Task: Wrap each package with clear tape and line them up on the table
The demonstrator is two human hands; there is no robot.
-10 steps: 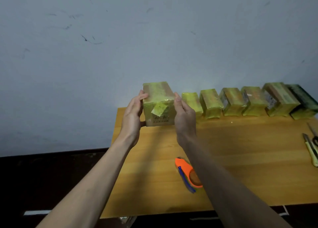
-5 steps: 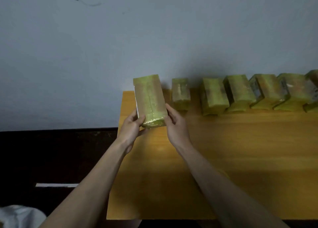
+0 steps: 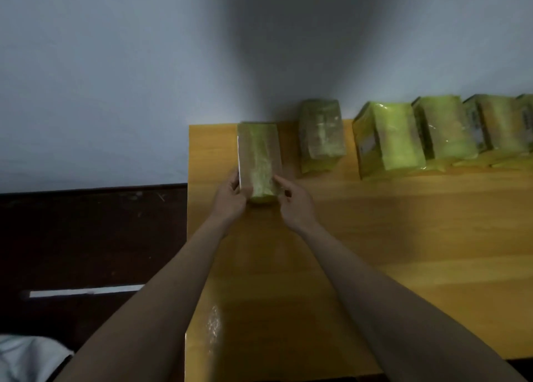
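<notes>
Taped package: likely rigid, light, slick-skinned. Pinched at near end by left hand and right hand; support from bench.

Pale grey wall, dark floor, white strip, white cloth

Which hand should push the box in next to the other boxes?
Probably the left hand: it grips the box on the side away from the row, so it could nudge it rightward. The right hand sits between them.
</notes>
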